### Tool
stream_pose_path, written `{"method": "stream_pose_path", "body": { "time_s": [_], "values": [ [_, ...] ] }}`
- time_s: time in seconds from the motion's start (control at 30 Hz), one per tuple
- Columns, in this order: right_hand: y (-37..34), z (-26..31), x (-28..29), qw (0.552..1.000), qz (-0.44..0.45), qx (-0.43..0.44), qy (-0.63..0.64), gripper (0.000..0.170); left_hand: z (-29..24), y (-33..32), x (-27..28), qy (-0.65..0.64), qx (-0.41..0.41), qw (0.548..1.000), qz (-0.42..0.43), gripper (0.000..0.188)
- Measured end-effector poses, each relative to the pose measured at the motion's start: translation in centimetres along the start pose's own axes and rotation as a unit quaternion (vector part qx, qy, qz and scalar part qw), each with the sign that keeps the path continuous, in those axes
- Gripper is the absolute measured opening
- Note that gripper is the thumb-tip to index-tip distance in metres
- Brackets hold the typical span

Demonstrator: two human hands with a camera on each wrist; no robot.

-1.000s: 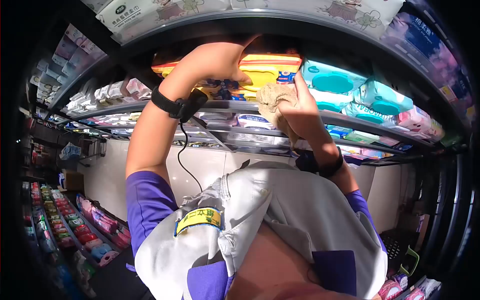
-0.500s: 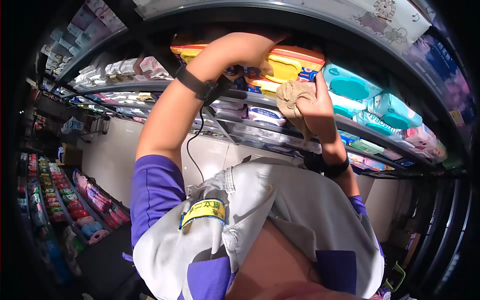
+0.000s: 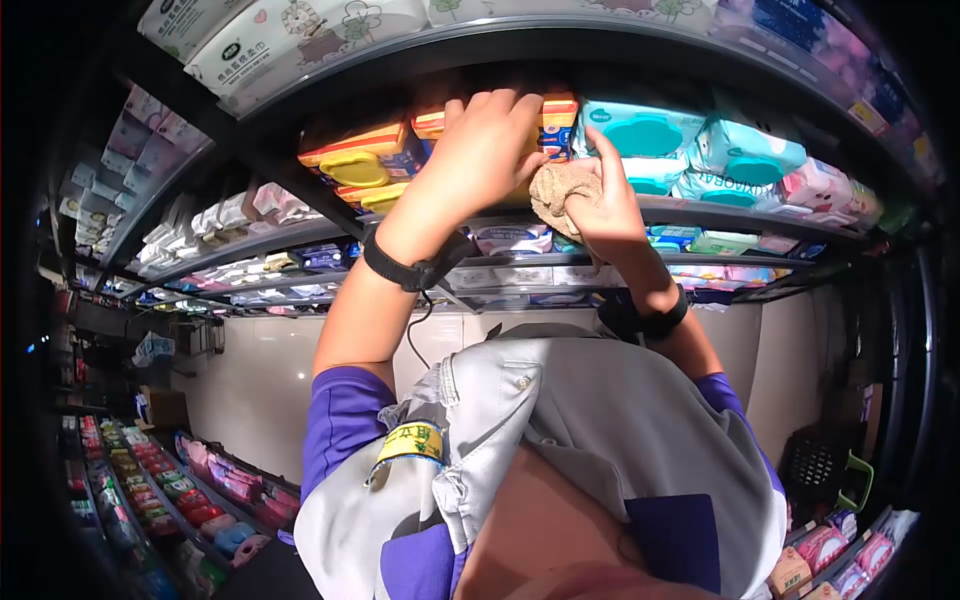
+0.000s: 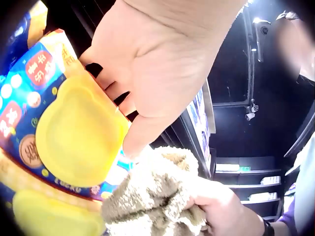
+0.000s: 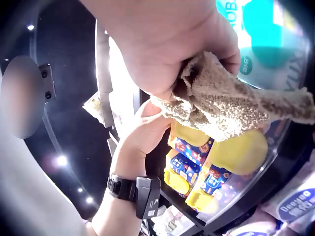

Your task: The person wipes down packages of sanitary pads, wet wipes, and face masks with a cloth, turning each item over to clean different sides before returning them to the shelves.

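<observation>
My left hand (image 3: 485,155) lies over an orange-topped wipes pack (image 3: 557,115) on the shelf. In the left wrist view its bent fingers (image 4: 110,86) hook over the edge of this blue pack with a yellow lid (image 4: 81,132), the thumb at its side. To the right, my right hand (image 3: 605,205) grips a crumpled beige cloth (image 3: 565,192), index finger raised beside the pack. The cloth (image 5: 221,105) hangs out of the right hand (image 5: 172,49) in the right wrist view. The left fingertips are partly hidden behind the pack.
Another orange pack (image 3: 355,160) sits left, teal wipes packs (image 3: 645,130) right. The upper shelf edge (image 3: 560,22) runs above the hands, and the shelf's front rail (image 3: 700,212) passes below. A dark upright stands left. Lower shelves hold more packs.
My left hand has drawn back from deep behind the packs, its fingers now over the front pack's top. The right hand still grips the cloth. The head view has shifted.
</observation>
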State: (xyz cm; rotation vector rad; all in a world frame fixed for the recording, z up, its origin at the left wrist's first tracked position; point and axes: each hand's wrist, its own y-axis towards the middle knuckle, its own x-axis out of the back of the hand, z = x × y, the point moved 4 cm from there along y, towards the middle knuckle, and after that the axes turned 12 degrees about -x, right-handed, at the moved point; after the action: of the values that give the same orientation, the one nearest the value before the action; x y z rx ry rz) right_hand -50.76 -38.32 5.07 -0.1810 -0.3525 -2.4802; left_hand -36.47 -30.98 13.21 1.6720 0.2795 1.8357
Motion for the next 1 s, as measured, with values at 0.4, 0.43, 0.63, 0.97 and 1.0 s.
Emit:
{"method": "stream_pose_path", "body": {
  "time_s": [0.4, 0.43, 0.63, 0.97, 1.0],
  "values": [
    [-4.3, -1.4, 2.8, 0.992, -0.121, -0.014, -0.038, 0.071, -4.6, -0.5, -2.3, -0.117, -0.063, 0.969, -0.206, 0.034],
    [-4.8, -1.8, 3.1, 0.987, -0.147, 0.006, -0.061, 0.069, -5.1, -0.9, -2.9, -0.14, -0.069, 0.962, -0.223, 0.038],
    [-7.3, -1.7, 4.6, 0.947, -0.244, 0.032, -0.206, 0.046, -8.1, -2.6, -7.5, -0.433, -0.01, 0.888, -0.153, 0.046],
    [-8.0, -5.6, 8.8, 0.972, -0.103, 0.061, -0.201, 0.043, -11.0, -1.5, -16.7, -0.632, 0.226, 0.737, -0.082, 0.029],
    [-7.9, -5.1, 10.2, 0.971, -0.111, 0.1, -0.185, 0.038, -11.7, -0.5, -16.8, -0.599, 0.237, 0.762, -0.069, 0.023]
  ]
}}
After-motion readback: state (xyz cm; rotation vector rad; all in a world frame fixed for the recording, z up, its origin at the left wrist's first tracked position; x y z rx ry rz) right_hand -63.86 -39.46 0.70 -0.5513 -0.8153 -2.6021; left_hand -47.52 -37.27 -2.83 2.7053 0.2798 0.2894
